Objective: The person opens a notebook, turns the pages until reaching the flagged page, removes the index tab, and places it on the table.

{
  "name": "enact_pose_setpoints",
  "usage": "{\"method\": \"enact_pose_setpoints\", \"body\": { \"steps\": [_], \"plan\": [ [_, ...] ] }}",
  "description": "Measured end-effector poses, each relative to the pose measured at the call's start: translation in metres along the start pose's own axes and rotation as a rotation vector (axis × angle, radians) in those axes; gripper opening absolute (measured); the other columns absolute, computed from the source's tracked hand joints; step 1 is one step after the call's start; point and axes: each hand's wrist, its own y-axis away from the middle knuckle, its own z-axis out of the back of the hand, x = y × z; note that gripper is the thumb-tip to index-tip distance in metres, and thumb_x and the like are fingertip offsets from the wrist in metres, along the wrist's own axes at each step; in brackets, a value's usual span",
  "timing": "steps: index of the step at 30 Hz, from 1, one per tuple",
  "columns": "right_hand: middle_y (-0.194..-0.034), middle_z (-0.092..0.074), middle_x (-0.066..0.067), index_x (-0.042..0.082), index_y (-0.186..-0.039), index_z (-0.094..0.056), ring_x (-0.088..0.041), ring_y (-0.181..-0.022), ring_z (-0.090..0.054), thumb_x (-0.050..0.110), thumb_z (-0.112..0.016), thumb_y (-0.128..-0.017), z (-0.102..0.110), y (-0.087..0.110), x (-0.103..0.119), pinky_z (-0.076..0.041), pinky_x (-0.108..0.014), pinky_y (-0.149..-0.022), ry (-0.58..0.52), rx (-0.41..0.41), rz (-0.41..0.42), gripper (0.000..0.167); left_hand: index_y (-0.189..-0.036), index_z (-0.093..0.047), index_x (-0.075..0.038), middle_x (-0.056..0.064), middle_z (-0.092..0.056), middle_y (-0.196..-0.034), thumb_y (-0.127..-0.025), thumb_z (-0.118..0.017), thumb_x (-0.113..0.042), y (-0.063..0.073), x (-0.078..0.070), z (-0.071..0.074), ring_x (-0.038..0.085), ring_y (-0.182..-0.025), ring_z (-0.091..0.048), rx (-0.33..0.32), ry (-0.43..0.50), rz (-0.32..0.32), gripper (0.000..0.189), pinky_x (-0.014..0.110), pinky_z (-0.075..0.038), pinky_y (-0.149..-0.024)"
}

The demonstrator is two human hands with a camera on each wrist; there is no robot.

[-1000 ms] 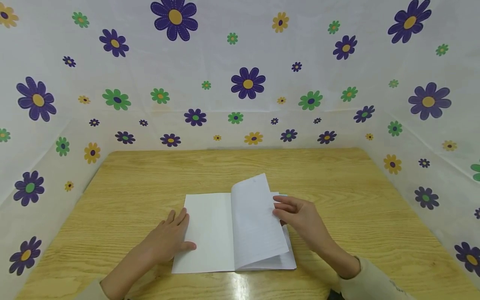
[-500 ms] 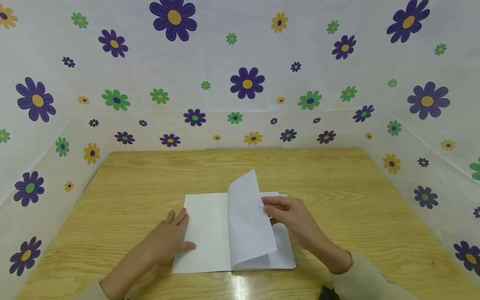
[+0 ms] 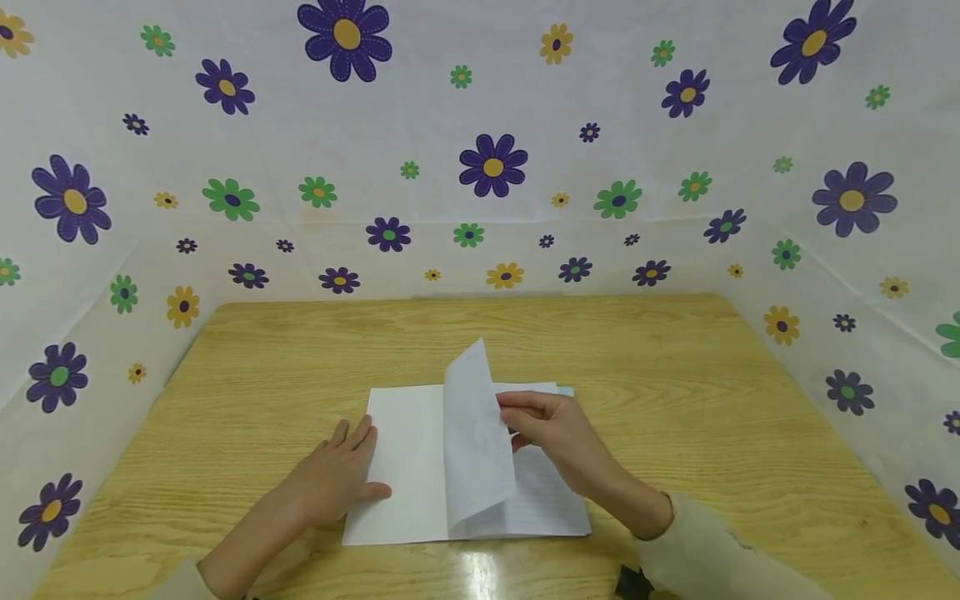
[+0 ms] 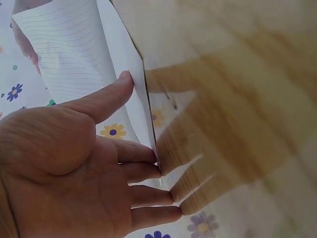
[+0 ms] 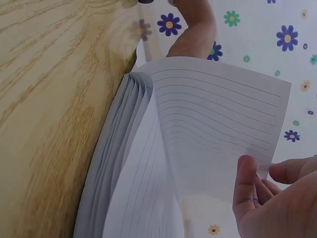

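Observation:
An open notebook (image 3: 408,467) lies on the wooden table, its left side blank white. One lined page (image 5: 223,114) stands raised and bowed near the spine. My right hand (image 3: 551,429) pinches that page by its outer edge between thumb and fingers, as the right wrist view (image 5: 277,198) hand also shows. Beneath it the right-hand stack of lined sheets (image 3: 547,500) lies flat. My left hand (image 3: 337,475) rests on the left edge of the notebook with fingers extended; in the left wrist view the thumb (image 4: 116,94) lies on the sheet and the fingertips touch near its edge.
The wooden table (image 3: 262,358) stretches around the notebook. A white cloth with printed flowers (image 3: 420,100) hangs behind and at both sides. A small black object (image 3: 633,583) shows by the right sleeve at the bottom edge.
My right hand has moved left with the pinched page, which now stands more upright and nearer the spine. More of the lined sheet below shows. The left hand has stayed in place.

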Motion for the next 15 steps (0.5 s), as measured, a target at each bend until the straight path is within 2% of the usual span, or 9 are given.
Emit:
{"method": "enact_pose_setpoints", "body": {
  "steps": [10,15],
  "plan": [
    [-0.11,-0.07,-0.005,-0.01,-0.132,-0.065,-0.016,-0.095,-0.062,0.011,-0.066,-0.101,-0.012,0.0,0.0,-0.059,-0.03,-0.078,-0.055,0.017,0.058,0.037,-0.149,-0.038,0.018,0.036,-0.029,-0.16,-0.095,-0.073,-0.042,0.001,0.002,0.0,0.062,-0.144,-0.025,-0.018,-0.016,-0.008,0.088,0.069,-0.035,-0.11],
    [-0.124,-0.071,-0.01,-0.002,-0.132,-0.068,-0.021,-0.1,-0.069,0.018,-0.066,-0.103,-0.017,0.0,0.002,-0.058,-0.031,-0.079,-0.032,0.027,0.073,0.035,-0.148,-0.041,0.017,0.036,-0.029,-0.16,-0.095,-0.073,-0.043,0.002,0.005,0.0,0.061,-0.144,-0.026,-0.037,0.005,-0.015,0.087,0.067,-0.035,-0.111]
  ]
}}
